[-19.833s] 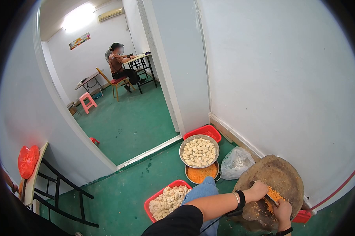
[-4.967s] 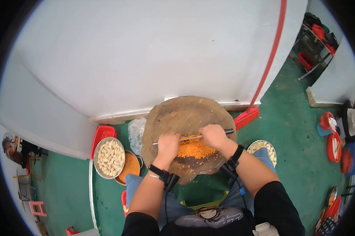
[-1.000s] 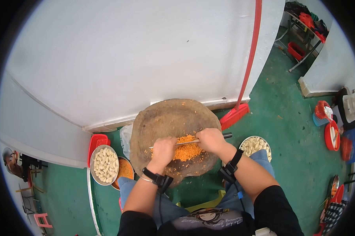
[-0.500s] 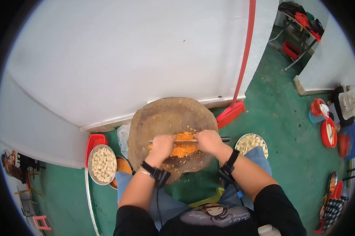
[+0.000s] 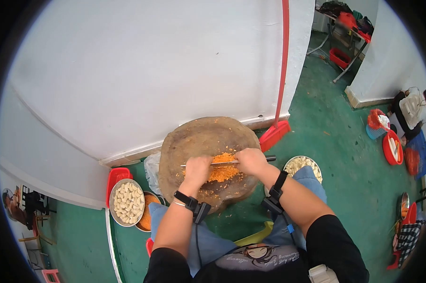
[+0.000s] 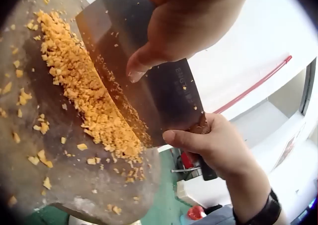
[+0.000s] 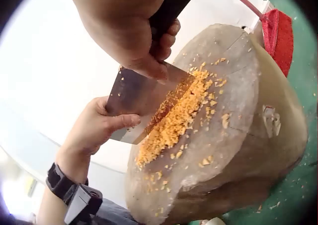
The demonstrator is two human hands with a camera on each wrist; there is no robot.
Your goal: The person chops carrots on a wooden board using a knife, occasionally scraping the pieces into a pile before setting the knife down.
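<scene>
Right hand (image 5: 250, 160): clenched round the dark handle of the broad steel cleaver (image 6: 149, 81). Left hand (image 5: 197, 170): fingers pinching the blade's far end, thumb on its flat.

Cleaver: blade on edge, tilted against the heap of finely chopped orange vegetable (image 5: 222, 170), which lies directly under and between both hands on the round, worn wooden chopping block (image 5: 194, 141).

Change: against half a second ago, the blade has shifted slightly across the heap; the pile looks gathered tighter than five seconds ago. Judged: mincing is well advanced, with scraping and regrouping in progress.
</scene>
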